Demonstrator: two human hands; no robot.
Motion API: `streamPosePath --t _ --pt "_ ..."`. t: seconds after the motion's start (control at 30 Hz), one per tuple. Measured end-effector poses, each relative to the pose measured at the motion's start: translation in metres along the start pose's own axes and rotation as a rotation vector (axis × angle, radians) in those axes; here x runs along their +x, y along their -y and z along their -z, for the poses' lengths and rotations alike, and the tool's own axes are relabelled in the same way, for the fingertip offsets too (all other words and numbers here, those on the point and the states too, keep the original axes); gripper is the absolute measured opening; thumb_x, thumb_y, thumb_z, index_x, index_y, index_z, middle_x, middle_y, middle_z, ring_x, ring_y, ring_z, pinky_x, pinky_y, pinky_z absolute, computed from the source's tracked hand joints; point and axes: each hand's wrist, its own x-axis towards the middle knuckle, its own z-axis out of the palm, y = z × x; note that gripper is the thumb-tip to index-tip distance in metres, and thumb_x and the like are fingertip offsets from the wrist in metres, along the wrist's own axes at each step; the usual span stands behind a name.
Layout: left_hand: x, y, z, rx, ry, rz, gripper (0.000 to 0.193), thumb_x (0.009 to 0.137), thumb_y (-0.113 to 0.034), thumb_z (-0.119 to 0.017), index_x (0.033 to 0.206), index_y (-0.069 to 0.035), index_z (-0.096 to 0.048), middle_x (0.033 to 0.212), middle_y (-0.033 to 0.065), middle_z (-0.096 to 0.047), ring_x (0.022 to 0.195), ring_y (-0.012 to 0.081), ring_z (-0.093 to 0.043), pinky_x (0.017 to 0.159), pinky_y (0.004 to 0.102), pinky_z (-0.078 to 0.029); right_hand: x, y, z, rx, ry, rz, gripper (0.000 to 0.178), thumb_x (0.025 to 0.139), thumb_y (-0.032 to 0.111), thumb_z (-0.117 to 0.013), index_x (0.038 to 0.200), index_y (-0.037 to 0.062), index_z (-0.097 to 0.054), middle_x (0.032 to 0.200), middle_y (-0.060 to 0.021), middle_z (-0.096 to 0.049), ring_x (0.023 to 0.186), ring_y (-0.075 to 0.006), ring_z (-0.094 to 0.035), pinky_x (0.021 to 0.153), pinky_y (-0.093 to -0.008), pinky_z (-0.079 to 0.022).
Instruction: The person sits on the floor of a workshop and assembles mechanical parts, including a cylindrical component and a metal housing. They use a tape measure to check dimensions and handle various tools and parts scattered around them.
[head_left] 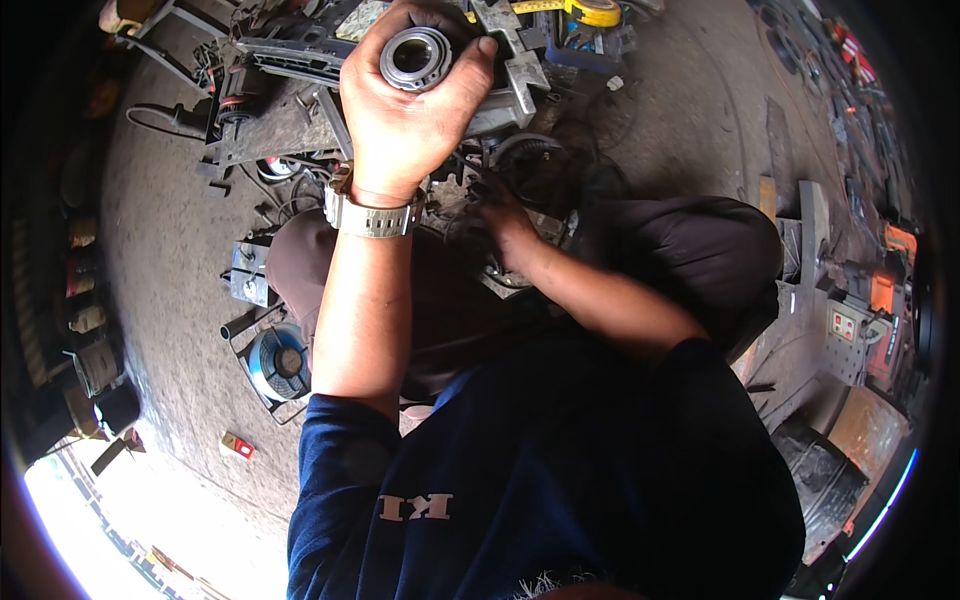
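My left hand (pixel 400 125), with a metal watch (pixel 375 215) on its wrist, is raised over the metal workbench. Its fingers wrap round a round metal part with a hollow centre (pixel 414 60), the ringed end facing up. What lies below that ring is hidden in the grip. Lower and to the right, my right hand (pixel 505 225) reaches down between my knees among dark parts and cables. Shadow and blur hide its fingertips, so I cannot make out whether it holds anything.
A metal bench frame (pixel 285 130) carries tools and scraps under my left hand. A yellow tape measure (pixel 594 11) lies at the top. On the floor at left are a blue-rimmed wire spool (pixel 278 362) and a grey metal box (pixel 250 272). Tools line the right side.
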Motion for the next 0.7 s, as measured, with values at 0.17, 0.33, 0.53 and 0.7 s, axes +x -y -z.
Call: streamPosePath --t 0.17,0.33,0.53,0.7 --pt "0.002 -0.001 -0.008 0.02 -0.026 0.032 0.017 0.085 -0.007 -0.076 0.083 -0.003 -0.059 0.083 0.0034 -0.063 0.073 0.0117 -0.055 0.067 0.0282 -0.047 0.007 -0.01 0.02 -0.163 0.05 0.104 0.057 0.088 0.011 -0.072 0.141 0.003 -0.055 0.13 -0.0184 -0.066 0.115 -0.0293 -0.064 0.088 -0.0418 -0.055" --pt "0.005 0.001 -0.008 0.068 -0.022 0.054 0.015 0.082 -0.002 -0.079 0.086 -0.001 -0.065 0.087 0.0019 -0.069 0.078 0.0074 -0.061 0.075 0.0242 -0.052 -0.01 0.075 0.043 -1.302 0.23 0.046 0.039 0.089 0.023 -0.076 0.117 -0.0029 -0.068 0.109 -0.0222 -0.073 0.101 -0.0353 -0.071 0.087 -0.0455 -0.055" --pt "-0.014 -0.012 -0.009 0.215 -0.213 0.065 0.011 0.091 -0.007 -0.074 0.093 -0.001 -0.065 0.092 0.003 -0.068 0.078 0.0081 -0.059 0.074 0.0238 -0.049 -0.06 0.246 0.046 -1.622 0.302 0.459 0.036 0.094 0.029 -0.073 0.12 0.0046 -0.071 0.107 -0.0232 -0.074 0.103 -0.0386 -0.071 0.092 -0.0454 -0.054" --pt "-0.041 -0.004 0.007 -0.021 -0.63 0.16 0.012 0.095 -0.011 -0.073 0.093 -0.003 -0.064 0.088 0.0019 -0.067 0.077 0.0087 -0.059 0.071 0.0249 -0.05 -0.065 0.306 0.027 -1.508 0.333 0.603 0.04 0.096 0.029 -0.071 0.128 0.0061 -0.068 0.111 -0.0224 -0.074 0.107 -0.0383 -0.07 0.095 -0.0454 -0.054"
